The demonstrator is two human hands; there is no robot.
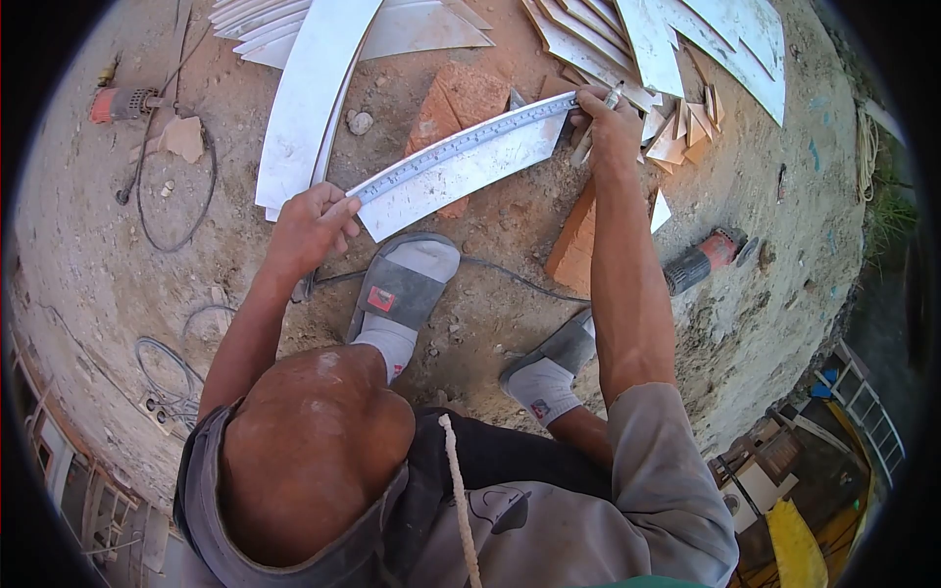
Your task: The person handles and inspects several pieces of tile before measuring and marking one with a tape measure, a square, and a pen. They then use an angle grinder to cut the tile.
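A pale blue ruler (461, 147) with measuring marks lies along the long upper edge of a white tile strip (466, 174). My left hand (316, 223) pinches the ruler's left end at the tile's corner. My right hand (610, 125) grips its right end and also holds a slim, pale marker-like pen (613, 96) between the fingers. The tile rests over reddish bricks (446, 110). Left of it, long white tile strips (309, 108) lie stacked close to my left hand.
Angle grinders lie at the left (123, 105) and right (701, 263), with a cable (510, 277) across the dirt. A brick (575, 245) stands below my right hand. More cut tiles (578, 39) and broken tile pieces (686, 132) lie at the upper right. Sandalled feet (407, 284) are close below the tile.
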